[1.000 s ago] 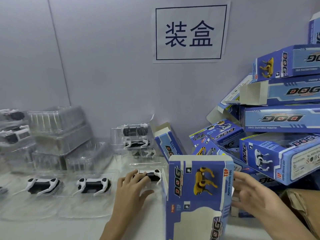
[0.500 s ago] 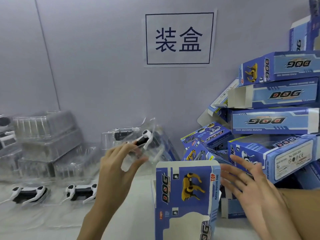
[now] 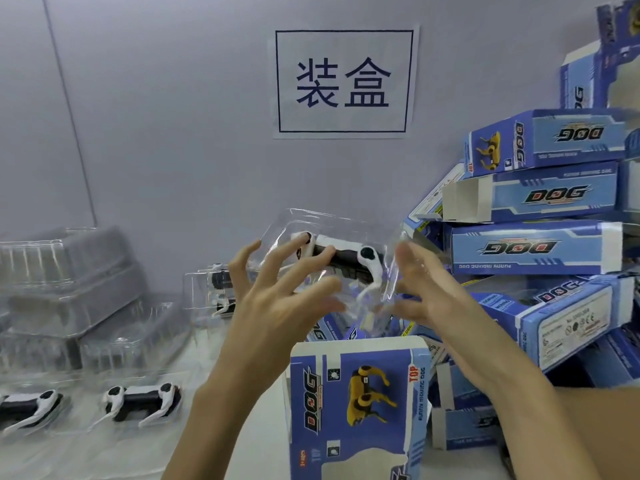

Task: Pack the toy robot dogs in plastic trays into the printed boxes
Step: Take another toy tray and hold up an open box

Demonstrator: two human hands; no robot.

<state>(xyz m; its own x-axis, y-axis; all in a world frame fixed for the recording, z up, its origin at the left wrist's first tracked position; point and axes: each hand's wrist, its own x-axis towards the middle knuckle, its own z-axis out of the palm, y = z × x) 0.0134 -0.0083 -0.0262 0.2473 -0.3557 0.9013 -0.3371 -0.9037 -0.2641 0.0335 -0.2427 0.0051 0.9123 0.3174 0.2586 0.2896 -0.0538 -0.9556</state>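
Note:
A clear plastic tray (image 3: 332, 223) with a black and white toy robot dog (image 3: 346, 256) in it hangs in the air, tilted, above the open top of a blue printed box (image 3: 356, 410). The box stands upright on the table in front of me. My left hand (image 3: 277, 303) grips the tray's left end with spread, curved fingers, its thumb underneath. My right hand (image 3: 426, 289) holds the tray's right end between fingers and thumb; its fingers are blurred.
Two more toy dogs in trays (image 3: 142, 401) (image 3: 27, 407) lie on the table at the left. Stacked empty clear trays (image 3: 69, 271) stand behind them, and another trayed dog (image 3: 214, 289) leans by the wall. A tall pile of blue boxes (image 3: 536, 247) fills the right side.
My left hand lifted the trayed dog off the table, up and right over the box. My right hand left the box's side and rose to the tray's right end.

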